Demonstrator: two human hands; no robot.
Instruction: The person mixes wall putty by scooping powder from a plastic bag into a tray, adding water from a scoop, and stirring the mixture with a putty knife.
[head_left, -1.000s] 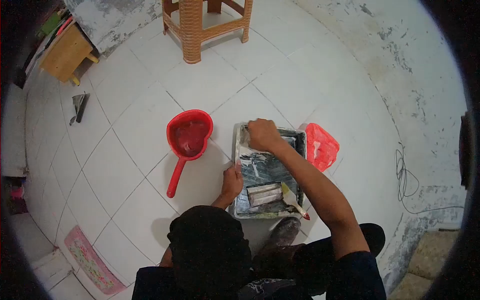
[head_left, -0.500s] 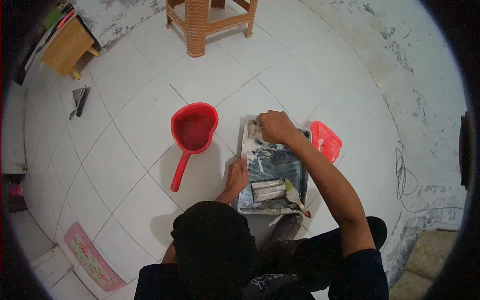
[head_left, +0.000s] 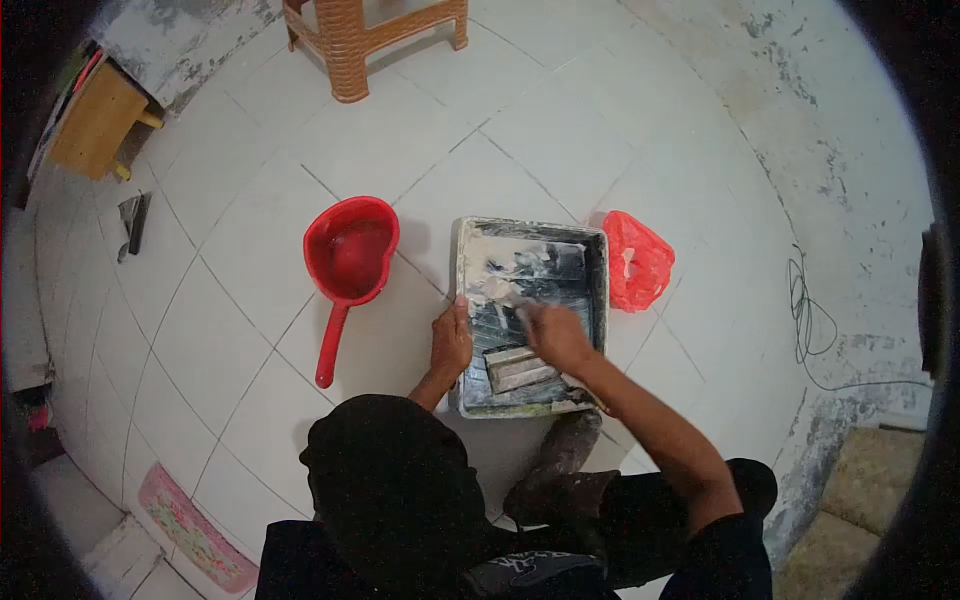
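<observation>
A dark rectangular tray (head_left: pixel 603 300) smeared with pale paste lies on the tiled floor. My left hand (head_left: pixel 452 338) grips its left rim. Over the middle of the tray, my right hand (head_left: pixel 556 336) is closed round something too blurred to make out, its tip near the paste (head_left: pixel 497 290). Just below that hand, a ridged grey-white block (head_left: pixel 520 371) rests in the tray. The brush is mostly hidden under my right wrist. To the left stands a red heart-shaped dipper (head_left: pixel 352 250), and a red plastic bag (head_left: pixel 637 262) lies against the tray's right side.
A brown woven-pattern stool (head_left: pixel 345 50) stands at the top. A small wooden table (head_left: pixel 98 118) and a dark scraper-like tool (head_left: pixel 134 224) are at the left. A pink floral mat (head_left: pixel 195 530) lies lower left. Thin wire (head_left: pixel 800 310) curls near the right wall.
My right hand has moved from the tray's top edge down to its middle, uncovering paste at the top. The view has shifted, and my left hand remains at the left rim.
</observation>
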